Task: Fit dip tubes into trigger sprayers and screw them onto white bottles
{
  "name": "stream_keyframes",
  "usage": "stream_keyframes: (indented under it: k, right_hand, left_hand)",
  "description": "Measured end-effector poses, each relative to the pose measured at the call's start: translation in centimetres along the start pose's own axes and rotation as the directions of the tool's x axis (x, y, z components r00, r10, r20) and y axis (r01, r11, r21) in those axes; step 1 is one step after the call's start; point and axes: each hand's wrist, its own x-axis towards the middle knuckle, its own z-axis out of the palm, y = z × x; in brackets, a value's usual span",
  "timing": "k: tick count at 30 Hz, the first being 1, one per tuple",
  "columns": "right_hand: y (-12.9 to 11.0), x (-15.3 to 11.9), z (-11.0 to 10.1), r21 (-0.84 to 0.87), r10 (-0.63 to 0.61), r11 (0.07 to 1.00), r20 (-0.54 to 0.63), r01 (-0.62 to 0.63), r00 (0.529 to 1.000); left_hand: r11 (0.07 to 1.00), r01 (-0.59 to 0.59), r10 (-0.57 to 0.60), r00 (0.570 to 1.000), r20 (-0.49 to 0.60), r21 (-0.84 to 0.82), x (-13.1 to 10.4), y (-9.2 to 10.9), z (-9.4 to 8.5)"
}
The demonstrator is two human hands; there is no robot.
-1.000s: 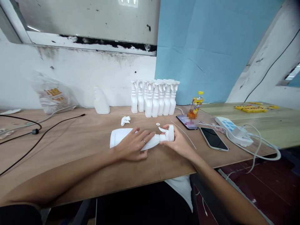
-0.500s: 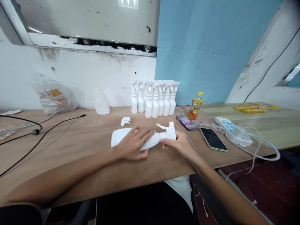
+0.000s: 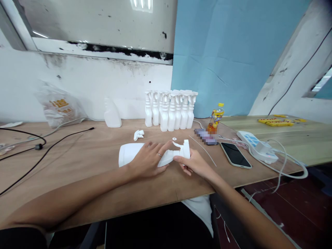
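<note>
Below, bottle (image 3: 128, 154) on tabletop (image 3: 145, 193); behind, stained wall (image 3: 103, 76).

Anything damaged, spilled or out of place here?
The wall frame looks damaged: patchy white and black along its lower edge. One bottle at back left is headless; a spray head, thin tube and small ring lie loose near the held bottle. No spill visible.

From my remote station I see a bottle (image 3: 129, 154) lying near on the table (image 3: 145, 193), a spray head (image 3: 186, 150) at its right end. Behind it lie a loose sprayer (image 3: 139, 135), left, and a ring (image 3: 174, 139), right; upright bottles (image 3: 171, 116) stand farther back, a phone (image 3: 236, 155) right.
</note>
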Motion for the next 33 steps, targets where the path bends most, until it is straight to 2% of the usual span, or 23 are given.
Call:
stream_keyframes:
  k: [4,9,14,20,23,25,27,30,33]
  right_hand:
    - [0.2,-0.2,0.6,-0.040,0.028,0.999,0.016,-0.027,0.999]
    - [0.2,-0.5,1.0,-0.044,0.015,0.999,0.058,-0.012,0.998]
    - [0.2,-0.5,1.0,-0.008,0.006,1.000,0.031,-0.005,1.000]
    - [0.0,-0.5,1.1,-0.073,0.008,0.997,0.007,-0.007,1.000]
    - [-0.2,-0.2,0.1,-0.154,-0.110,0.983,-0.080,0.096,0.991]
    - [-0.5,0.0,-1.4,-0.190,-0.194,0.968,-0.162,0.162,0.967]
    - [-1.1,0.0,-3.3,-0.155,-0.236,0.967,-0.232,0.203,0.944]
    - [-2.7,0.2,-5.5,-0.013,-0.306,0.949,-0.292,0.316,0.906]
    - [-4.4,1.4,-6.4,0.062,-0.396,0.900,-0.303,0.432,0.867]
  left_hand:
    - [0.999,0.038,-0.039,0.998,0.041,0.010,0.2,0.5,-0.4]
    - [0.998,-0.030,0.023,0.993,0.119,0.059,0.2,0.3,-0.5]
    - [1.000,-0.022,0.021,0.999,0.036,0.018,0.0,0.1,-0.3]
    - [0.998,-0.042,0.037,0.996,0.087,0.047,0.1,0.2,-0.2]
    - [0.999,-0.020,0.022,0.998,0.052,-0.030,0.4,0.1,-1.4]
    - [0.998,0.007,-0.005,0.999,0.040,-0.061,0.7,-0.4,-2.6]
    - [0.995,0.062,-0.059,0.997,0.042,-0.074,0.9,-1.3,-3.7]
    - [0.963,0.198,-0.164,0.969,0.185,-0.184,1.2,-3.2,-4.3]
    - [0.864,0.355,-0.242,0.914,0.325,-0.357,1.4,-5.2,-3.2]
